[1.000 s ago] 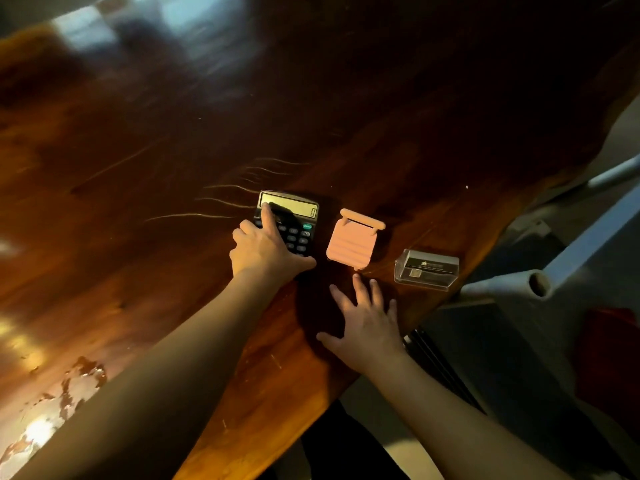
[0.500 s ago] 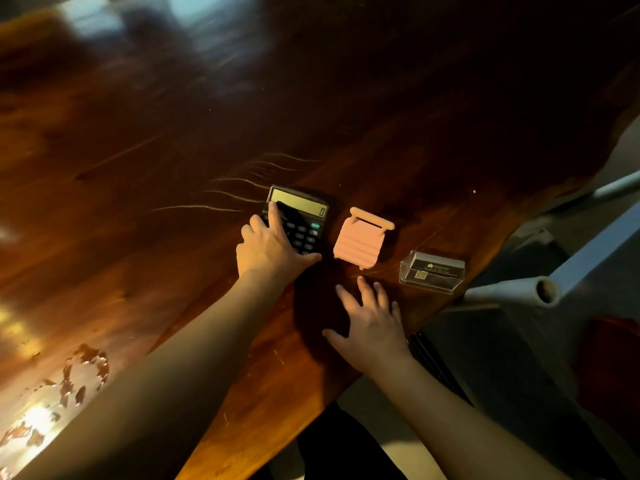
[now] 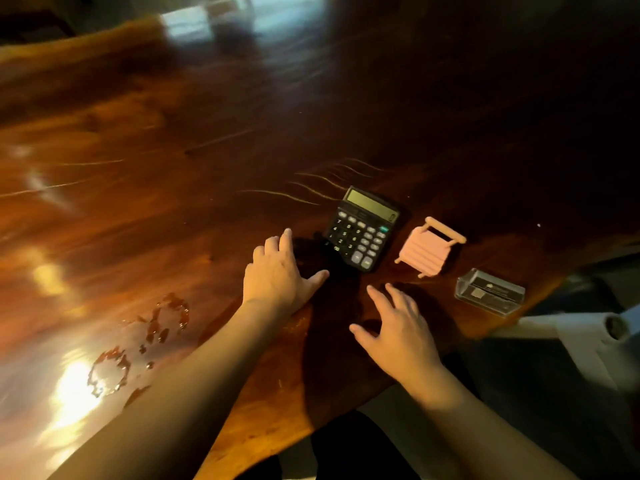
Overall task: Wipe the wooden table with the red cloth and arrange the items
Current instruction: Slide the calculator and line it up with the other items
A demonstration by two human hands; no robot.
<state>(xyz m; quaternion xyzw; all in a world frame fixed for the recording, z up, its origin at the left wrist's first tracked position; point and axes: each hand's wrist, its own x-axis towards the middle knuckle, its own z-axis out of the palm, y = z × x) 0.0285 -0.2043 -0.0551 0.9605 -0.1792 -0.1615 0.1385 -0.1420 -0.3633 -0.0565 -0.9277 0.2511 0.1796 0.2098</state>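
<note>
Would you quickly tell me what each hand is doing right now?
Left hand: open, holding nothing.
Right hand: open, holding nothing.

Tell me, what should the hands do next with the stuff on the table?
Probably fetch the cloth: both hands, left and right, are empty, the calculator, pink stand and clear card holder already sit in a row, and wet marks remain.

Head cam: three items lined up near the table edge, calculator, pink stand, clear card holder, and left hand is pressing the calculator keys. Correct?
Not quite. In the head view the left hand is off the calculator, lying open on the wooden table just to its left. The rest holds: calculator, pink stand and clear card holder sit in a row near the table edge.
</note>
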